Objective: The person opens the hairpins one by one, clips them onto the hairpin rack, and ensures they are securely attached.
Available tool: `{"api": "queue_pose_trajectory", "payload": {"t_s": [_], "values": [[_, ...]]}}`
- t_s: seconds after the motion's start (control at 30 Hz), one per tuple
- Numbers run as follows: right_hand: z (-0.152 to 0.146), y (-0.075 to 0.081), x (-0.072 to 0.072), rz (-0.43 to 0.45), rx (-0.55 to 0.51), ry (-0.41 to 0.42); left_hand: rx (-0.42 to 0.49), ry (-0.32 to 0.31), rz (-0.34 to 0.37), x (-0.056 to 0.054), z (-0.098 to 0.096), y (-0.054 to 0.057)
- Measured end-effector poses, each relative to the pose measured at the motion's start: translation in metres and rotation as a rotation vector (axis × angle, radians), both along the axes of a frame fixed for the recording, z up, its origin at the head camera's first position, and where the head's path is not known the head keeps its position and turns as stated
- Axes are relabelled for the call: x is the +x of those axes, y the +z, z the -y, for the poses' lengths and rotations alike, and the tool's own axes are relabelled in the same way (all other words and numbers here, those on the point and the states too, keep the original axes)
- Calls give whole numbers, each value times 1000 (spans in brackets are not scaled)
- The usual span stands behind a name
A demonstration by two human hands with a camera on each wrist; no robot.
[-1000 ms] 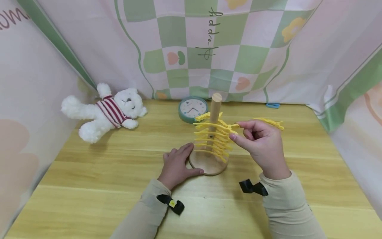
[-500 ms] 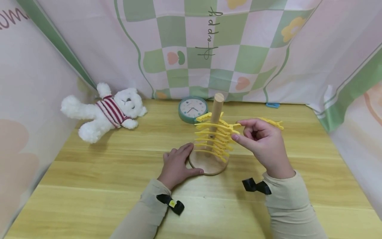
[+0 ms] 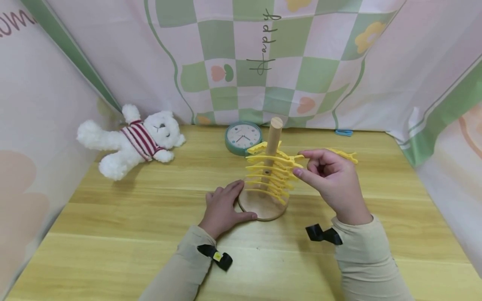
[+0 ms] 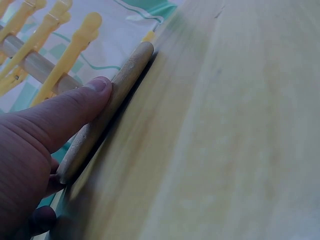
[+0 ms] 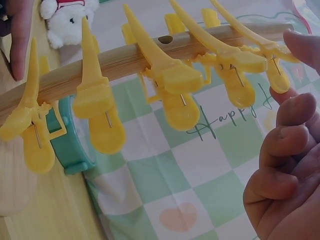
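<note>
A round wooden base (image 3: 263,211) carries an upright wooden post (image 3: 275,131), with several yellow hair clips (image 3: 260,168) clamped along it. My left hand (image 3: 224,209) grips the base's rim from the left, thumb at the front edge; in the left wrist view the thumb (image 4: 85,102) presses that rim. At the uppermost front clip (image 5: 277,75), my right hand (image 3: 333,182) pinches the handles between thumb and index finger. That clip lies across the post with its jaws around it. The other right fingers are curled and hold nothing.
Behind the right hand lies another yellow clip (image 3: 344,154), partly hidden. A teal-rimmed clock (image 3: 243,138) stands behind the post. To the left is a white plush bear (image 3: 141,138); a small blue loop (image 3: 344,133) sits near the curtain (image 3: 320,75).
Over the first half second, my right hand shifts slightly right, and the post's top and the clips shift with it. Since then nothing visibly moves; the left hand stays put.
</note>
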State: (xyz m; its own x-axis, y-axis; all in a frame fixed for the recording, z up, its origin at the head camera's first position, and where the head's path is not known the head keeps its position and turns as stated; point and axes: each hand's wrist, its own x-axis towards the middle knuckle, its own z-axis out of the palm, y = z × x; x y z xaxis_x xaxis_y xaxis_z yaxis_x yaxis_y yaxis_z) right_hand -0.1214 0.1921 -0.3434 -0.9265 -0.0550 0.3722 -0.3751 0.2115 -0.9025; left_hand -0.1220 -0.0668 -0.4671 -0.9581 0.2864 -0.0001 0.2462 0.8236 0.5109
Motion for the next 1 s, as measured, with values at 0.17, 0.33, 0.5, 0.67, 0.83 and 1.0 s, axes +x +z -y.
{"api": "queue_pose_trajectory", "payload": {"t_s": [0.17,0.33,0.5,0.67,0.83,1.0], "values": [[0,1,1,5,-3,3,0,0,-7,0,0,0],[0,1,1,7,-19,11,-3,-4,-11,0,0,1],[-2,0,1,11,-33,34,-3,-5,-6,1,0,3],[-5,0,1,19,-60,65,0,-3,-4,1,0,3],[-9,1,2,15,-61,64,-5,-3,-5,0,0,1],[-11,2,2,18,-22,60,-6,-2,-6,1,1,1]]}}
